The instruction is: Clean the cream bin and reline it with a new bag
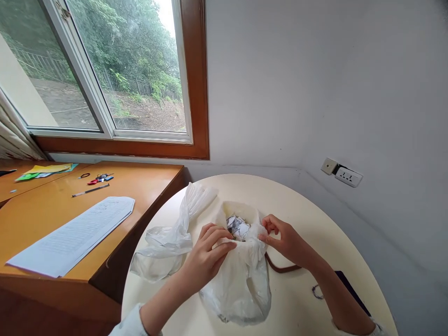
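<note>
A white plastic bag [241,289] lies on the round table in front of me, its mouth open upward. Crumpled printed paper [238,227] shows inside the opening. At the left of the rim, my left hand [212,249] has its thumb and fingers closed on the bag's edge. My right hand [285,238] pinches the rim from the right side, fingers curled. The fingertips partly hide the plastic they grip. Another stretch of thin white plastic [168,245] spreads to the left; whether it joins the bag I cannot tell.
The round cream table [315,210] stands by the wall. On it are a brown strap-like strip [282,269], a small dark ring [317,292] and a dark flat object [352,291]. The wooden desk [136,182] at left holds papers [75,235], a pen [90,190] and keys [101,178].
</note>
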`<state>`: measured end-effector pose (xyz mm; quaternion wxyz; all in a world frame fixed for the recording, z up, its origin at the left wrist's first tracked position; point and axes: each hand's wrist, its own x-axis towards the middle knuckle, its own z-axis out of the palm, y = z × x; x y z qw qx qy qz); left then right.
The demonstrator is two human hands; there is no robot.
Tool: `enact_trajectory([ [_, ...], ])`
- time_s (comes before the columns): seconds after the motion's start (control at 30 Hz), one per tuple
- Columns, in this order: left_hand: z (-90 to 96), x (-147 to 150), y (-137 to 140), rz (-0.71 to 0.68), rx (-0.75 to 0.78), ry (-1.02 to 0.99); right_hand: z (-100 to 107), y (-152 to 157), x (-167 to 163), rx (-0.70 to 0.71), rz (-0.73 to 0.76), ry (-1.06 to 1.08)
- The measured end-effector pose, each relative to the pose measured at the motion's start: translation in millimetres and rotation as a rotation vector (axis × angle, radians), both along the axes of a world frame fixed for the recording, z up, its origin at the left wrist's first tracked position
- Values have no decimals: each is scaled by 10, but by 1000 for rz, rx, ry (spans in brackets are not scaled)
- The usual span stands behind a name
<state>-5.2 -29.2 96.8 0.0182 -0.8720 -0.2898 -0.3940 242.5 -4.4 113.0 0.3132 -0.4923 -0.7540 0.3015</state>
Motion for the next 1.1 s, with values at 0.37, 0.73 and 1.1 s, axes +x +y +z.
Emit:
enact_trajectory([
  [0.37,-86,-207,34,-162,57,4,-93,77,193,127,-182,329],
  [0.73,-106,-317,-2,-91,28,16,-377,288,310,25,-209,141],
  [1.1,136,-111,-165,43,-40,-292,-205,585,400,-284,-195,431],
])
